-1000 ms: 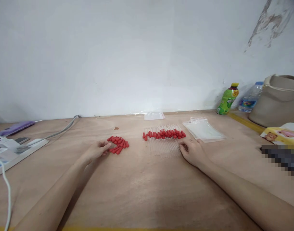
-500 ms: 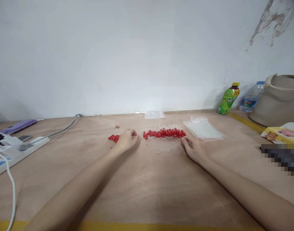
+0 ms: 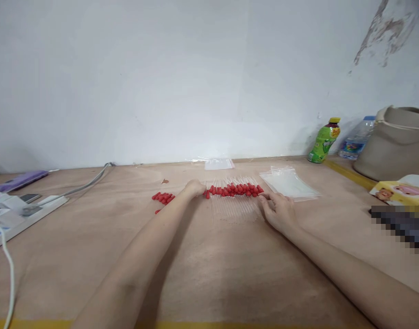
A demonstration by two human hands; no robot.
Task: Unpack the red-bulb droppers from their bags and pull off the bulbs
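A row of clear glass droppers with red rubber bulbs (image 3: 234, 190) lies on the wooden table (image 3: 209, 265). My left hand (image 3: 194, 188) is curled at the row's left end, fingers closed; what it holds is hidden. A small pile of loose red bulbs (image 3: 163, 197) sits just left of that hand. My right hand (image 3: 277, 209) rests at the row's right end, fingers loosely bent and touching the clear tubes.
Clear zip bags (image 3: 289, 183) lie right of the droppers, another small bag (image 3: 219, 164) by the wall. A green bottle (image 3: 323, 140), a water bottle (image 3: 356, 138) and a beige bag (image 3: 396, 142) stand far right. A power strip (image 3: 24, 213) with cables lies at left.
My left hand has moved right from the loose bulb pile to the left end of the dropper row. My right hand has stayed almost still at the right end.
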